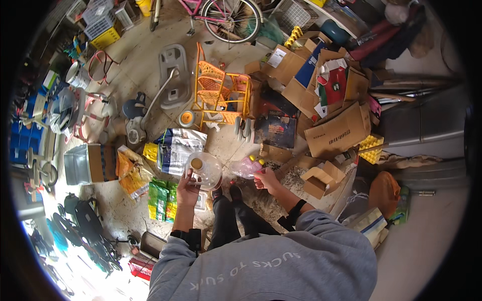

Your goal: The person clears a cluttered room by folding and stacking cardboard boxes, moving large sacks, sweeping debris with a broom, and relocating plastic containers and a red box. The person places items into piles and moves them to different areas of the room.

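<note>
My left hand (188, 191) is closed on a large clear plastic jug (211, 172) with a tan round cap, held above the floor in front of my legs. To its right, my right hand (268, 181) grips some clear plastic bottles (242, 167) with yellow caps. They look pinkish, and their exact number is hard to make out. The bottles and the jug are close together, with a small gap between them. Beneath the jug lies a silver and blue plastic bag (182, 148). Green and yellow packets (159, 199) lie beside my left wrist.
An orange child's chair (222, 93) on wheels stands ahead. Flattened and open cardboard boxes (335, 131) pile up on the right, with a small open carton (321, 181) nearer. A pink bicycle (228, 20) stands at the back. On the left are a cardboard box (103, 163) and a folded scooter (83, 226).
</note>
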Tool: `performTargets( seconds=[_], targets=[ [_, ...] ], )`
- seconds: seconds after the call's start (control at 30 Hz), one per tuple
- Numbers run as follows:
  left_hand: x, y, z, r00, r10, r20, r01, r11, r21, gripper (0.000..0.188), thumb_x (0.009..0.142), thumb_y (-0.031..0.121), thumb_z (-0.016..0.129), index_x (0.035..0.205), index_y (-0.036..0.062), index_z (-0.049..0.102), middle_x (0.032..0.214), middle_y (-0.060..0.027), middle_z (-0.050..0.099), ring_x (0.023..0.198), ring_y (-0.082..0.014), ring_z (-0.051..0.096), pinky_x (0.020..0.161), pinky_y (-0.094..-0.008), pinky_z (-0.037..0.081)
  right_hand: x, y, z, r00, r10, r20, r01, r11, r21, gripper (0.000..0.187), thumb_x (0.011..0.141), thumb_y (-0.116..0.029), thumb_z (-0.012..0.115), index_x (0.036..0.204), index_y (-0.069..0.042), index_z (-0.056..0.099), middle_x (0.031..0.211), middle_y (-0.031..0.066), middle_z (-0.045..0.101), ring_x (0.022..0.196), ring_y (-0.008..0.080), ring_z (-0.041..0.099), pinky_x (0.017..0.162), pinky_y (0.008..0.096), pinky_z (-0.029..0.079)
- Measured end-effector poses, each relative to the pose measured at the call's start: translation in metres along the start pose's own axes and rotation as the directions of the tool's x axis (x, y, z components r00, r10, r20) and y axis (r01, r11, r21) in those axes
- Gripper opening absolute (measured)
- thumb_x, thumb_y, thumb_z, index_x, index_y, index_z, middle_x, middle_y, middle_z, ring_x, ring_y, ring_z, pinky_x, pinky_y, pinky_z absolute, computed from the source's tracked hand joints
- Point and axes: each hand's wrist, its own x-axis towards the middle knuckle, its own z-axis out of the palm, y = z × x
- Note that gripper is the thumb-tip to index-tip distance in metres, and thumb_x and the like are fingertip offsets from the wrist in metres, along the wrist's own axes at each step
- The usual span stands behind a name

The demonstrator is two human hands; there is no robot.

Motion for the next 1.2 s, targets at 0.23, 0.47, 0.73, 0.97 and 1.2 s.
performTargets(
  seconds=[0.23,0.47,0.73,0.97,1.2],
  targets=[
    [0.024,0.047,0.041,0.999,-0.031,0.032,0.024,0.98,0.197,0.045,0.085,0.006,0.056,0.129,0.0102,0.047,0.111,-0.0015,0.061,0.063,-0.0086,0.052,0.073,-0.0326,0.05,-0.013,-0.004,-0.01,0.998,-0.056,0.039,0.054,0.997,0.05,0.024,0.084,-0.019,0.067,0.074,-0.007,0.049,0.06,0.0051,0.052,0.044,0.015,0.05,0.04,0.0292,0.044],
    [0.076,0.103,0.048,1.0,-0.012,-0.004,0.013,0.914,0.405,0.049,0.086,0.009,0.056,0.133,0.0094,0.044,0.113,-0.0023,0.059,0.058,-0.0076,0.05,0.062,-0.0274,0.05,-0.008,-0.022,0.071,0.965,-0.094,0.247,0.095,0.995,0.007,0.034,0.089,-0.031,0.062,0.101,0.0,0.054,0.08,0.0108,0.061,0.055,0.0194,0.062,0.047,0.0303,0.052],
    [0.145,0.131,0.091,0.988,-0.126,0.087,0.052,0.809,0.586,0.045,0.092,0.008,0.051,0.136,0.0052,0.042,0.113,-0.0081,0.06,0.063,-0.0083,0.054,0.063,-0.027,0.049,-0.001,-0.021,0.042,0.988,-0.153,-0.011,0.153,0.988,0.012,0.049,0.085,-0.031,0.066,0.118,0.002,0.051,0.09,0.014,0.063,0.059,0.0208,0.064,0.051,0.0335,0.054],
    [0.203,0.08,0.092,0.993,-0.116,0.012,-0.003,0.078,0.997,0.028,0.091,0.009,0.052,0.115,-0.0011,0.06,0.082,-0.0083,0.064,0.054,-0.0095,0.052,0.046,-0.0257,0.043,-0.071,0.105,-0.054,0.895,0.077,-0.44,0.046,0.964,0.262,0.027,0.083,-0.023,0.064,0.097,0.0,0.06,0.071,0.0089,0.06,0.055,0.019,0.062,0.048,0.0331,0.051],
    [0.219,0.039,0.087,0.918,-0.286,0.273,-0.393,-0.74,0.546,0.021,0.083,0.018,0.059,0.096,0.0061,0.071,0.078,-0.0114,0.069,0.072,-0.0214,0.067,0.07,-0.0337,0.051,-0.148,0.256,-0.102,0.842,0.372,-0.391,-0.116,0.833,0.542,0.011,0.089,-0.013,0.057,0.083,-0.005,0.053,0.067,0.0065,0.054,0.057,0.0199,0.06,0.049,0.0333,0.049]
  ],
)
